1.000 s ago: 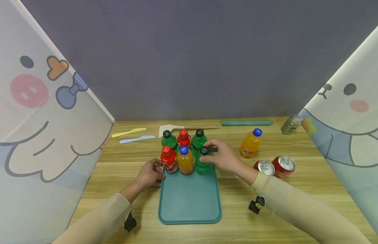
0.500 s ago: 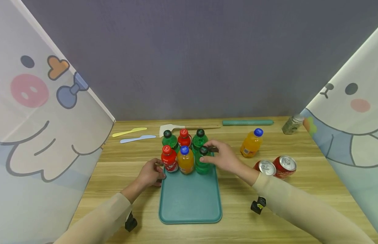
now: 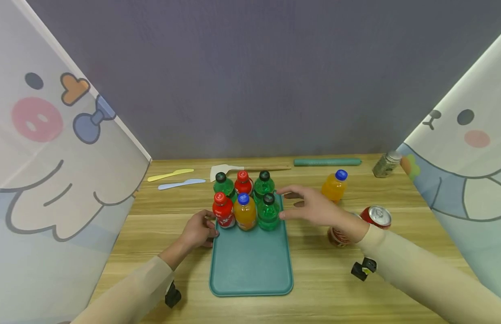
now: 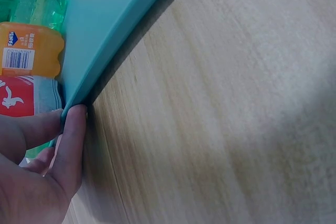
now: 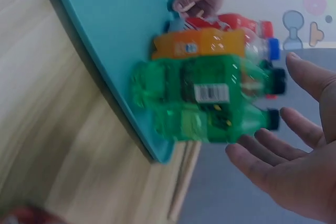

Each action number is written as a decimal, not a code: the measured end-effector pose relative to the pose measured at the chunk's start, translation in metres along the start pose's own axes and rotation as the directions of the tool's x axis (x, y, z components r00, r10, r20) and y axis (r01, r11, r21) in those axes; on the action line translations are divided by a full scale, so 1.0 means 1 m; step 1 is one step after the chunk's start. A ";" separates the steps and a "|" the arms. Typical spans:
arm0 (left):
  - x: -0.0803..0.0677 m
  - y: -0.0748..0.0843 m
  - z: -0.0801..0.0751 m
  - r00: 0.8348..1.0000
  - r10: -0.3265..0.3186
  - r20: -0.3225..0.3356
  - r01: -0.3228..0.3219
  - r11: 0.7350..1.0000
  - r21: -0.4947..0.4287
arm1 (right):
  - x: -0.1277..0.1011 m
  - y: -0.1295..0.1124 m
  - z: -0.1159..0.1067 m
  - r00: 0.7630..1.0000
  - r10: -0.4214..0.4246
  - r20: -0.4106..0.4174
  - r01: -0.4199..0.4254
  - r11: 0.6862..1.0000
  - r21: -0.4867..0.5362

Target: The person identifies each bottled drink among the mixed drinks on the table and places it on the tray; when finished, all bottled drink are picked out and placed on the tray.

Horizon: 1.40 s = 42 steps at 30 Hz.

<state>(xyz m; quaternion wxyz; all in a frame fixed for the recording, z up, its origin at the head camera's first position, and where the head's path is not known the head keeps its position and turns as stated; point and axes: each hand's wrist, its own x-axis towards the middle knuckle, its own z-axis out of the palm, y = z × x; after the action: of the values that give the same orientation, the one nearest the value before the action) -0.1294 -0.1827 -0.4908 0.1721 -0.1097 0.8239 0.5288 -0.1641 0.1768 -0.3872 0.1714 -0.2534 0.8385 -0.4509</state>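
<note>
A teal tray (image 3: 250, 270) lies on the wooden table, with several drink bottles in two rows at its far end. The front row holds a red bottle (image 3: 223, 210), an orange bottle (image 3: 244, 212) and a green bottle (image 3: 269, 212). My left hand (image 3: 210, 225) pinches the tray's left rim (image 4: 79, 93) beside the red bottle (image 4: 26, 95). My right hand (image 3: 288, 204) hovers just right of the front green bottle (image 5: 205, 85), fingers (image 5: 262, 161) spread and holding nothing.
Another orange bottle (image 3: 333, 186) stands off the tray to the right, partly behind my right hand. Two red cans (image 3: 376, 216) sit by my right wrist. A glass jar (image 3: 383, 164), a teal rod (image 3: 327, 162), a spatula and two plastic knives (image 3: 171, 174) lie along the back.
My right hand has let go of the front green bottle's cap and drawn back to the right with its fingers spread. The left hand stays on the tray rim.
</note>
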 end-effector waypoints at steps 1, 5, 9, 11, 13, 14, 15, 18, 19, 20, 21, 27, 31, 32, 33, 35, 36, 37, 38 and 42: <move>0.000 0.000 0.000 1.000 0.000 0.000 0.000 1.000 -0.001 | -0.003 0.000 -0.005 1.000 -0.012 -0.020 0.012 1.000 -0.006; 0.000 -0.001 0.001 1.000 0.000 0.001 0.000 1.000 -0.001 | -0.014 0.000 -0.027 0.991 -0.065 -0.119 0.058 0.997 -0.057; -0.001 0.000 0.001 1.000 -0.006 -0.001 0.006 1.000 0.008 | -0.026 -0.001 -0.052 0.977 -0.063 -0.205 0.041 0.993 -0.108; -0.001 0.000 0.001 1.000 -0.010 -0.001 0.010 1.000 0.009 | -0.033 -0.001 -0.064 0.970 -0.048 -0.240 0.013 0.990 -0.143; -0.001 0.001 0.001 1.000 -0.005 0.003 0.005 1.000 0.015 | -0.039 0.000 -0.074 0.963 -0.037 -0.266 -0.012 0.984 -0.178; -0.001 0.001 0.000 1.000 -0.006 0.003 0.006 1.000 0.013 | -0.041 0.001 -0.078 0.960 -0.034 -0.277 -0.022 0.980 -0.198; -0.001 0.001 0.000 1.000 -0.003 0.007 0.002 1.000 0.015 | -0.044 0.003 -0.082 0.957 -0.038 -0.288 -0.028 0.975 -0.220; -0.002 0.001 0.000 1.000 -0.006 0.007 0.006 1.000 0.014 | -0.048 0.009 -0.092 0.947 -0.042 -0.319 -0.050 0.960 -0.275; -0.002 0.001 0.000 1.000 -0.005 0.009 0.005 1.000 0.016 | -0.049 0.012 -0.095 0.945 -0.039 -0.324 -0.058 0.957 -0.283; -0.002 0.001 0.000 1.000 -0.008 0.007 0.008 1.000 0.014 | -0.050 0.015 -0.098 0.944 -0.029 -0.330 -0.071 0.955 -0.287; -0.002 0.001 0.000 1.000 -0.007 0.008 0.007 1.000 0.017 | -0.051 0.018 -0.101 0.942 -0.019 -0.335 -0.085 0.952 -0.293; -0.001 0.001 0.000 1.000 0.001 0.007 -0.001 1.000 0.016 | -0.052 0.039 -0.115 0.945 0.057 -0.321 -0.156 0.944 -0.291; 0.000 0.001 0.000 1.000 0.006 0.010 -0.006 1.000 0.025 | -0.050 0.049 -0.118 0.952 0.117 -0.284 -0.199 0.939 -0.280; 0.000 0.001 0.000 1.000 0.004 0.011 -0.005 1.000 0.025 | -0.050 0.052 -0.119 0.954 0.131 -0.271 -0.208 0.937 -0.282; 0.000 0.002 0.000 1.000 0.004 0.012 -0.004 1.000 0.027 | -0.049 0.054 -0.119 0.955 0.144 -0.259 -0.217 0.936 -0.277; 0.000 0.002 0.000 1.000 -0.001 0.012 0.001 1.000 0.026 | -0.047 0.058 -0.119 0.956 0.164 -0.241 -0.230 0.932 -0.279; 0.000 0.002 0.000 1.000 0.004 0.015 -0.004 1.000 0.031 | -0.046 0.060 -0.118 0.958 0.169 -0.234 -0.233 0.930 -0.284; 0.000 0.002 0.000 1.000 0.002 0.015 -0.003 1.000 0.029 | -0.045 0.062 -0.118 0.958 0.173 -0.227 -0.236 0.928 -0.287; 0.000 0.002 0.000 1.000 0.002 0.014 -0.002 1.000 0.029 | -0.044 0.063 -0.117 0.959 0.177 -0.220 -0.238 0.928 -0.288; 0.000 0.001 -0.001 1.000 -0.001 0.013 0.000 0.999 0.033 | -0.040 0.067 -0.113 0.965 0.173 -0.200 -0.225 0.933 -0.280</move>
<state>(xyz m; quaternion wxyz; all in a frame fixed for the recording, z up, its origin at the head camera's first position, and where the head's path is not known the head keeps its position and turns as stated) -0.1300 -0.1827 -0.4896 0.1794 -0.1036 0.8312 0.5159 -0.2080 0.3066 -0.3808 0.1030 -0.1502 0.9302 -0.3186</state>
